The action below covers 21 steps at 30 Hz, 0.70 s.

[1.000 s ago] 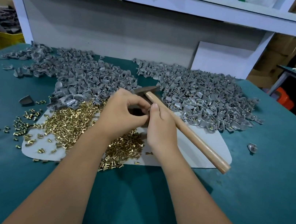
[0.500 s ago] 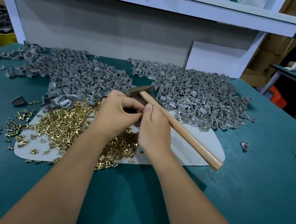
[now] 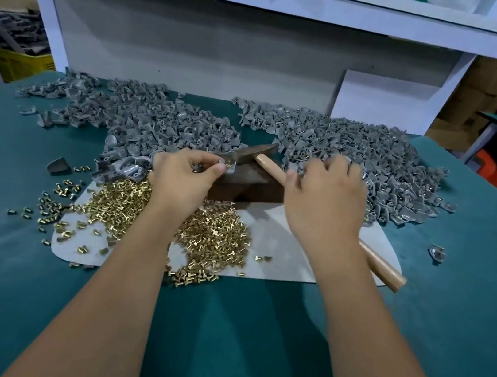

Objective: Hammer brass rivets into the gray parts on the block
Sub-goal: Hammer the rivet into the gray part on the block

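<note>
Bench: teal cloth table (image 3: 251, 334), gray piles behind, loose rivets (image 3: 214, 235) near me.
Left hand (image 3: 184, 178): pinching gray part (image 3: 231, 166) with rivet upright on block (image 3: 247, 185).
Right hand (image 3: 323, 199): fingers spread, hovering over hammer (image 3: 271, 167), holding nothing.
Technique: steady part flat, grip handle, strike squarely, fingertips aside.
</note>
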Each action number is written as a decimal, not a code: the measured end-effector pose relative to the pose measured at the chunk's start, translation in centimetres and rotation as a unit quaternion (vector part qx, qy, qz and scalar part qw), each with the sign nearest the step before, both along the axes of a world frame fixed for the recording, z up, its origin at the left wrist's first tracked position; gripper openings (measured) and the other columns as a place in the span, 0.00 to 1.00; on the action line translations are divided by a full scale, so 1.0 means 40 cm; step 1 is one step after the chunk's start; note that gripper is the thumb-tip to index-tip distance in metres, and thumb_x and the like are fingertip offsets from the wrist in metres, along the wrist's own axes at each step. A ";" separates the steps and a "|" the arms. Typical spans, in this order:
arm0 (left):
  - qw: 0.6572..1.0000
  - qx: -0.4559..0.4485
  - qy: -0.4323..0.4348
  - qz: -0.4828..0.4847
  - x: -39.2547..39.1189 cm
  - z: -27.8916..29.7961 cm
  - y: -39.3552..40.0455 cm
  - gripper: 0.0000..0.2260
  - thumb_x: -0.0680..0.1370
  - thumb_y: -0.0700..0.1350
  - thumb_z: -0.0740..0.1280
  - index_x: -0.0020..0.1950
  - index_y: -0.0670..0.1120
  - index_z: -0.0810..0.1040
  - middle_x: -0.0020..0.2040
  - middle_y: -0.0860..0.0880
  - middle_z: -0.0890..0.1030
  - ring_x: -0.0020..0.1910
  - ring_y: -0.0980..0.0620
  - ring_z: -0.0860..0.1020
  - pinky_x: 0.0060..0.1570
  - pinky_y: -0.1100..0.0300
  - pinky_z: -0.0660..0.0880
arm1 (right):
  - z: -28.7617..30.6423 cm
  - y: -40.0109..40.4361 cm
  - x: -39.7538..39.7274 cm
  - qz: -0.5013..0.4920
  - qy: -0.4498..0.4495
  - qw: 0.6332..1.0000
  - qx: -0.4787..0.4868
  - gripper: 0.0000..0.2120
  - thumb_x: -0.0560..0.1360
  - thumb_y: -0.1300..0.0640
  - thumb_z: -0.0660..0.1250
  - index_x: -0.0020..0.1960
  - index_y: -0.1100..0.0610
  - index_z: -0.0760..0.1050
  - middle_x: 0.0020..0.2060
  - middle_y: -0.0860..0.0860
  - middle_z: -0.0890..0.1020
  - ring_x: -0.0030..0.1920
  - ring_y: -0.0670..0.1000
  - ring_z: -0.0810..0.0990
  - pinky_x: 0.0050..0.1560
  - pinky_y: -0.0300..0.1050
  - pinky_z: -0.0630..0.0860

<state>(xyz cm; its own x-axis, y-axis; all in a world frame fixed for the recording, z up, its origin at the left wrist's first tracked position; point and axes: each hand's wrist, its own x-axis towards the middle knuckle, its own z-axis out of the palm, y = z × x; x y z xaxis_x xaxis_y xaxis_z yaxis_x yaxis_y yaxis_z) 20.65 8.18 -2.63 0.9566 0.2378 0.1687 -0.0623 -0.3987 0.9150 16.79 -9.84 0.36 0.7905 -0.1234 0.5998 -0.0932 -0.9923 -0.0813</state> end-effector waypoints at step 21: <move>0.974 0.191 -0.046 0.111 0.016 -0.030 -0.026 0.05 0.75 0.59 0.69 0.43 0.61 0.82 0.47 0.62 0.71 0.60 0.50 0.61 0.47 0.54 0.50 | 0.046 -0.006 -0.051 0.007 0.020 0.997 0.080 0.05 0.78 0.51 0.62 0.52 0.46 0.75 0.36 0.47 0.75 0.36 0.54 0.69 0.31 0.42 0.58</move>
